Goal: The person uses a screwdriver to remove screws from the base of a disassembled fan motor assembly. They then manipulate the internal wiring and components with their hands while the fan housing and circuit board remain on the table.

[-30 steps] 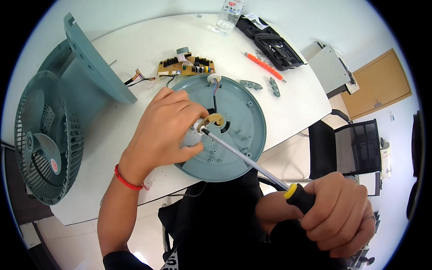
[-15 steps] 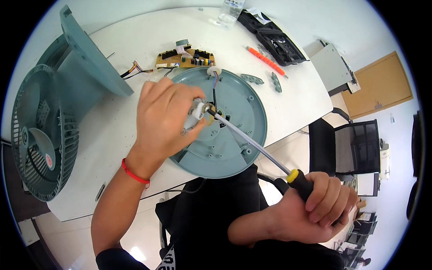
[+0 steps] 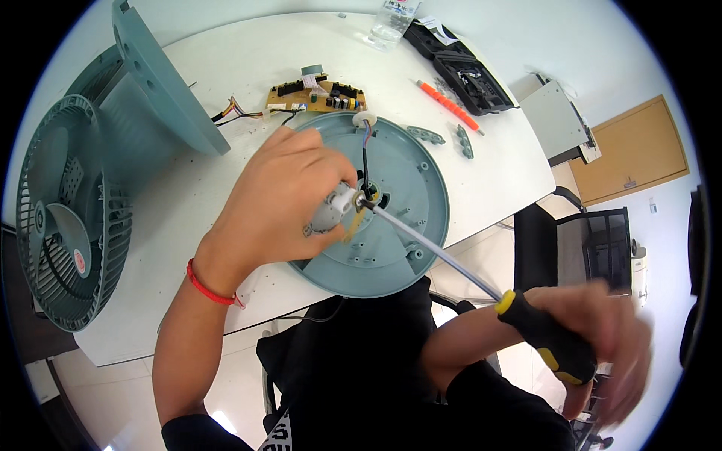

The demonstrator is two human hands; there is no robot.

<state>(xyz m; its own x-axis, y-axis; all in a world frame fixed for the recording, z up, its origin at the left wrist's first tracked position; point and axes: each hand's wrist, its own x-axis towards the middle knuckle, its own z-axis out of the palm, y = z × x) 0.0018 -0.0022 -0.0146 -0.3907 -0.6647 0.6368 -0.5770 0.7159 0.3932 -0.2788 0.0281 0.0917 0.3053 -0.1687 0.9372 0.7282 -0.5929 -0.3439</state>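
Observation:
My left hand (image 3: pixel 286 195) is closed around a small grey-and-white motor (image 3: pixel 331 211) above a round grey-green plastic base (image 3: pixel 402 214). A yellowish flat piece (image 3: pixel 353 225) shows under it. The long screwdriver (image 3: pixel 440 248) has its tip at the motor's shaft end. Its black-and-yellow handle (image 3: pixel 555 340) lies against my right hand (image 3: pixel 602 346), whose fingers are smeared by motion, so their grip is unclear. Coloured wires run from a white fitting (image 3: pixel 365 119) at the base's back rim toward its middle.
A fan housing with blades (image 3: pixel 75 218) stands left. On the white table (image 3: pixel 195 248) are a circuit board (image 3: pixel 316 95), orange screwdriver (image 3: pixel 444 101), small grey-green pieces (image 3: pixel 464 141), black tool case (image 3: pixel 474 79) and plastic bottle (image 3: pixel 391 22). A black chair (image 3: pixel 535 248) stands right.
My left hand and the motor have tilted, turning the yellowish piece downward. My right hand has shifted right and loosened around the handle, leaving more of it visible.

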